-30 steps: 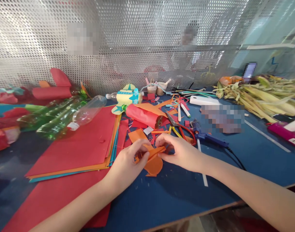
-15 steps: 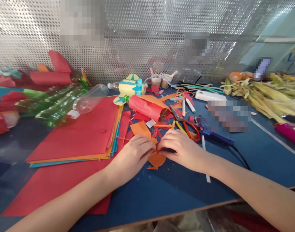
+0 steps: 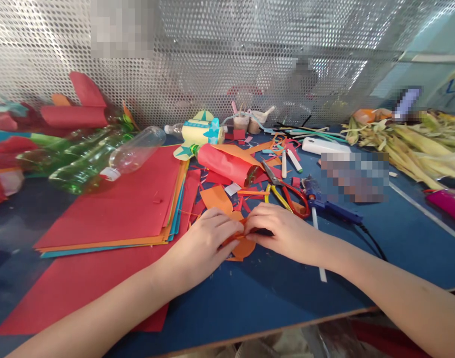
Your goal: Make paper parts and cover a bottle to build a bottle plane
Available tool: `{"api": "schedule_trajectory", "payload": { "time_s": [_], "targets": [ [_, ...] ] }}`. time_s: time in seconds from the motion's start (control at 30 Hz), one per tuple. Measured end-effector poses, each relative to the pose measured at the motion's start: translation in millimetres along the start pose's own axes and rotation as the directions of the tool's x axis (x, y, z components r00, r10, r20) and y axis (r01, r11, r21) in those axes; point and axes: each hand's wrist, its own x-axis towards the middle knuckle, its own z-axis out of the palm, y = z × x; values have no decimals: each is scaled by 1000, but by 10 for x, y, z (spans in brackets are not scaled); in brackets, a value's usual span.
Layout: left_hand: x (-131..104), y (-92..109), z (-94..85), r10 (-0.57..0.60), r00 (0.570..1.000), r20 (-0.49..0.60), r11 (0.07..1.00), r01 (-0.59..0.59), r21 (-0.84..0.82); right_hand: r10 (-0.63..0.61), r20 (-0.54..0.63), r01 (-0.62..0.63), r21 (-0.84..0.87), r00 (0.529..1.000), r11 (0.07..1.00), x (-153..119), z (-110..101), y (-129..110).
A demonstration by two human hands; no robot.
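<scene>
My left hand [image 3: 212, 241] and my right hand [image 3: 281, 233] meet over the blue table, fingertips close together. Both pinch a small piece of orange paper [image 3: 245, 229], which is mostly hidden by the fingers. Beneath them lies another orange paper cutout [image 3: 245, 248] with a rounded edge. Just beyond the left fingers is a larger orange paper piece [image 3: 217, 199]. Past my right hand lie red-and-yellow-handled scissors [image 3: 277, 184], partly open. To the right of them rests a blue glue gun [image 3: 329, 206] with a white glue stick [image 3: 317, 219] in it.
Stacked coloured paper [image 3: 111, 209] covers the left, beside green plastic bottles [image 3: 89, 164] and a clear bottle [image 3: 137, 149]. A red-wrapped bottle [image 3: 227, 164] lies among scraps. Markers [image 3: 294, 161] lie farther back, dried husks [image 3: 417, 144] at right. Perforated metal sheeting [image 3: 220, 54] stands behind.
My left hand has shifted slightly right and turned, its fingers now farther over the orange paper. My right hand stays nearly in place. The view has moved a little.
</scene>
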Motion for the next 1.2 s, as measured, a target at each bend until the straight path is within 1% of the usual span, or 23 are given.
{"api": "schedule_trajectory", "payload": {
  "time_s": [0.07, 0.13, 0.23, 0.33, 0.43, 0.6, 0.77, 1.03, 1.1, 1.2],
  "targets": [
    [-3, -14, 2, 14, 1000, 19, 1000, -14, 4, 27, -10, -27, 7, 1000, 1000, 0, 7, 1],
    [-3, -23, -2, 51, 998, 34, 998, -52, 31, 55, -27, -54, 16, 998, 998, -7, 9, 6],
    [5, -29, -11, 79, 995, 59, 995, -82, 61, 55, -30, -55, 13, 998, 998, -20, -4, 19],
    [13, -33, -16, 40, 998, 57, 997, -44, 60, 21, 6, -21, -11, 1000, 1000, -29, -31, 37],
    [17, -37, -17, -13, 1000, 26, 999, 12, 43, 12, 13, -11, -31, 1000, 999, -28, -54, 53],
    [25, -45, -16, -4, 1000, 29, 1000, 4, -2, 4, 8, -4, -49, 1000, 999, -25, -54, 71],
    [27, -66, -9, -16, 1000, 18, 1000, 16, 4, 30, 24, -28, -95, 999, 995, -29, -72, 53],
    [29, -57, -15, -97, 994, 53, 995, 97, -5, -20, 33, 25, -160, 999, 987, -20, -98, 43],
    [31, -44, -17, -117, 991, 62, 993, 118, -3, -14, 36, 19, -166, 999, 986, -9, -88, 45],
    [37, -31, -14, -113, 991, 68, 994, 113, 7, 9, 50, 0, -175, 999, 985, 1, -68, 45]
  ]
}}
